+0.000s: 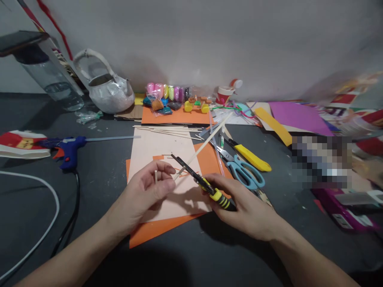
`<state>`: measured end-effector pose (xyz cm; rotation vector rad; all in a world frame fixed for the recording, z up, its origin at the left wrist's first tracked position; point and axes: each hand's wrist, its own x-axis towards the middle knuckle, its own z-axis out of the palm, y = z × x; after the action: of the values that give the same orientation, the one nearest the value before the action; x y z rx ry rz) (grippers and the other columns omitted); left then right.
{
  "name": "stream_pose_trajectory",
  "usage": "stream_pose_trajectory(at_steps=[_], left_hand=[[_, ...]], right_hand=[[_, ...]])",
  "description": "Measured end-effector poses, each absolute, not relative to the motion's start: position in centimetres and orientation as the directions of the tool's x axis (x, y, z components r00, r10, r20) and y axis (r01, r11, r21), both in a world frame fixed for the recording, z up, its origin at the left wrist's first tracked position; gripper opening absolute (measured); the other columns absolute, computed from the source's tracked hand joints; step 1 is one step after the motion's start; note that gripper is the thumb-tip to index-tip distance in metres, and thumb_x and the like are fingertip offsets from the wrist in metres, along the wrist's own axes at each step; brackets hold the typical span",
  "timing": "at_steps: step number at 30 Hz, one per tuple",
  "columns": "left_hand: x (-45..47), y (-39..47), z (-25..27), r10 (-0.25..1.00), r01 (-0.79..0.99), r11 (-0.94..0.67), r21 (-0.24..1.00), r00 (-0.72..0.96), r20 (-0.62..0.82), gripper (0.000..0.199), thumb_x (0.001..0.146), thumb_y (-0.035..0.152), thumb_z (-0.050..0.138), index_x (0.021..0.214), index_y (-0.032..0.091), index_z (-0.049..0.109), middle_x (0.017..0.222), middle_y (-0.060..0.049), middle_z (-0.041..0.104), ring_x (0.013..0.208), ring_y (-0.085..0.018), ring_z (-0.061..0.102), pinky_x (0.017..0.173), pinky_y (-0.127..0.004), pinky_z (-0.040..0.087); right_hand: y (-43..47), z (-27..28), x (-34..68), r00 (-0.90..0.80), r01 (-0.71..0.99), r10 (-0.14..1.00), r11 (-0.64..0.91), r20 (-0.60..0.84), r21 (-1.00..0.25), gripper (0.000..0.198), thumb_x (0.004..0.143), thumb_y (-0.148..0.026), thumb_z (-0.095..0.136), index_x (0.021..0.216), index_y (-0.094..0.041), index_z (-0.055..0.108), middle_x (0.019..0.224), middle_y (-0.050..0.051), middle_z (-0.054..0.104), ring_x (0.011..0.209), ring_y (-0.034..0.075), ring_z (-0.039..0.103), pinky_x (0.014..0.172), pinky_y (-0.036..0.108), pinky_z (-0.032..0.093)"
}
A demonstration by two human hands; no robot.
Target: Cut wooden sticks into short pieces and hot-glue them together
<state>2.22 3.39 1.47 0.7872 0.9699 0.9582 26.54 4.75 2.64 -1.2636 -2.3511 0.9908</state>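
My left hand (151, 187) pinches the near end of a long, thin wooden stick (206, 144), which slants up to the right. A short piece of stick (156, 176) also pokes up between its fingers. My right hand (239, 203) is wrapped round long-nose pliers (206, 184) with black and yellow handles. The dark jaws lie across the long stick just beyond my left fingertips; whether they grip it I cannot tell. Beneath both hands is a pale sheet (167, 207) over orange paper (152, 233), with a few small stick pieces on it.
A blue glue gun (70, 153) lies left, its cord running forward. Several sticks (167, 129) lie behind the sheet. Blue-handled scissors (243, 171) and a yellow cutter knife (253, 157) are at right. A metal kettle (110, 95) and clay packets (167, 93) stand farther back.
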Motion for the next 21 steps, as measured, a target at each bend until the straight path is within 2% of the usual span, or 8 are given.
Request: stream_pose_trajectory(at_steps=[4, 9, 13, 21], left_hand=[[2.6, 2.7, 2.4, 0.984, 0.004, 0.176, 0.984, 0.029, -0.176, 0.017, 0.079, 0.031, 0.074, 0.08, 0.018, 0.063, 0.064, 0.004, 0.053, 0.058, -0.009, 0.045, 0.051, -0.019, 0.034], [2.1, 2.3, 2.8, 0.998, 0.298, 0.004, 0.955, 0.052, -0.02, 0.015, 0.087, 0.029, 0.061, 0.076, 0.02, 0.065, 0.068, 0.001, 0.06, 0.063, -0.013, 0.05, 0.056, -0.023, 0.035], [1.9, 2.3, 2.9, 0.995, 0.398, -0.054, 0.916, 0.095, 0.017, 0.018, 0.09, 0.028, 0.056, 0.077, 0.019, 0.065, 0.068, 0.0, 0.062, 0.063, -0.014, 0.052, 0.057, -0.024, 0.035], [1.9, 2.3, 3.4, 0.993, 0.443, -0.07, 0.894, 0.119, 0.019, 0.021, 0.091, 0.029, 0.053, 0.078, 0.019, 0.065, 0.067, -0.001, 0.064, 0.063, -0.015, 0.054, 0.057, -0.024, 0.036]], right_hand=[[4.4, 3.0, 25.8, -0.58, 0.585, 0.811, 0.346, -0.08, -0.734, 0.051, 0.077, -0.012, 0.056, 0.127, -0.023, 0.056, 0.116, 0.007, 0.071, 0.1, 0.024, 0.07, 0.077, 0.03, 0.059], [4.3, 3.0, 25.1, -0.589, 0.576, 0.802, 0.328, -0.102, -0.749, 0.05, 0.078, -0.01, 0.057, 0.126, -0.025, 0.056, 0.113, 0.005, 0.07, 0.098, 0.023, 0.069, 0.08, 0.03, 0.058], [4.4, 3.0, 25.0, -0.593, 0.56, 0.798, 0.316, -0.104, -0.766, 0.051, 0.078, -0.01, 0.057, 0.127, -0.023, 0.054, 0.11, 0.004, 0.069, 0.095, 0.02, 0.067, 0.082, 0.029, 0.056], [4.2, 3.2, 25.1, -0.599, 0.552, 0.795, 0.326, -0.094, -0.768, 0.05, 0.081, -0.013, 0.059, 0.128, -0.026, 0.053, 0.116, 0.003, 0.068, 0.099, 0.019, 0.067, 0.086, 0.028, 0.056]])
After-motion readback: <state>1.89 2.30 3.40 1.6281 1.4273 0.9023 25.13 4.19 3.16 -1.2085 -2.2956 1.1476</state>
